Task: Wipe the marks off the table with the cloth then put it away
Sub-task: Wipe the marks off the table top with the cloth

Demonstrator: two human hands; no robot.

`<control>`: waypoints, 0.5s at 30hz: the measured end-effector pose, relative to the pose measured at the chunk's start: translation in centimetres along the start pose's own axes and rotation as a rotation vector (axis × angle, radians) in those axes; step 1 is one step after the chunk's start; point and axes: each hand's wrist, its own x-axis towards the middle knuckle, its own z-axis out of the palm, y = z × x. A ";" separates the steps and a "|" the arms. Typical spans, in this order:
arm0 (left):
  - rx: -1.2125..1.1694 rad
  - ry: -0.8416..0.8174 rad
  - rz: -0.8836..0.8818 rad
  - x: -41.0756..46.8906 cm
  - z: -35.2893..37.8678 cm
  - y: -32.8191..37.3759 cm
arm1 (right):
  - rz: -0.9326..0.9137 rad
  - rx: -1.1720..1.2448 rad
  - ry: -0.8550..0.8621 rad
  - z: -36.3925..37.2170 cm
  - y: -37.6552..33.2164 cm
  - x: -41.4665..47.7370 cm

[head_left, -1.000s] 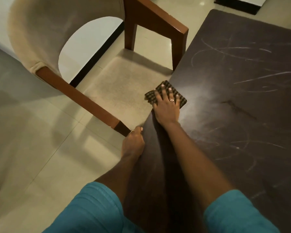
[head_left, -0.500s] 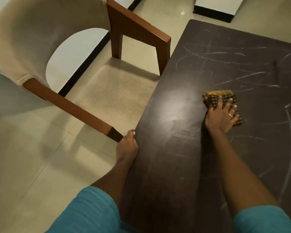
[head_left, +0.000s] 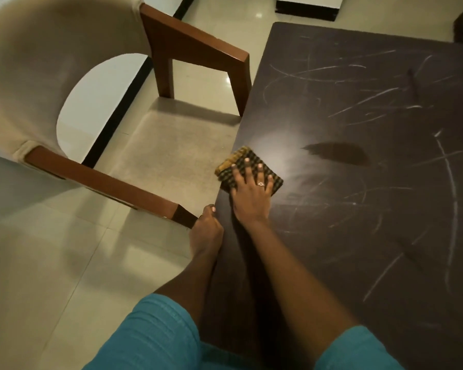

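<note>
From the head view, I am pressing my right hand (head_left: 251, 194) flat, fingers spread, on the cloth (head_left: 247, 170), which is lying folded at the left edge of the table (head_left: 358, 236), just beside the chair (head_left: 171, 156) seat. My left hand (head_left: 207, 228) is curling closed over the table's near-left edge, bracing me. Pale marks (head_left: 449, 188) are streaking most of the dark top to the right and far side, well apart from the cloth, so I am judging the wiping far from done.

The cloth is looking soft, thin and light, a checked fabric folded into a small pad; it should be bunching or unfolding if I am pushing from one corner. I am judging a flat palm over its middle best for wiping, since the smooth top may let it slide. For putting it away, I would be pinching it across the folded edge so the layers stay together.
</note>
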 end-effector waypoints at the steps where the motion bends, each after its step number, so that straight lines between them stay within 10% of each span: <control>1: -0.005 -0.001 0.005 -0.1 0.0 0.0 | -0.011 -0.019 -0.007 0.0 0.6 -0.7; 15: -0.103 -0.020 -0.004 0.2 0.5 -0.8 | 0.781 0.022 0.165 -4.7 16.0 -5.0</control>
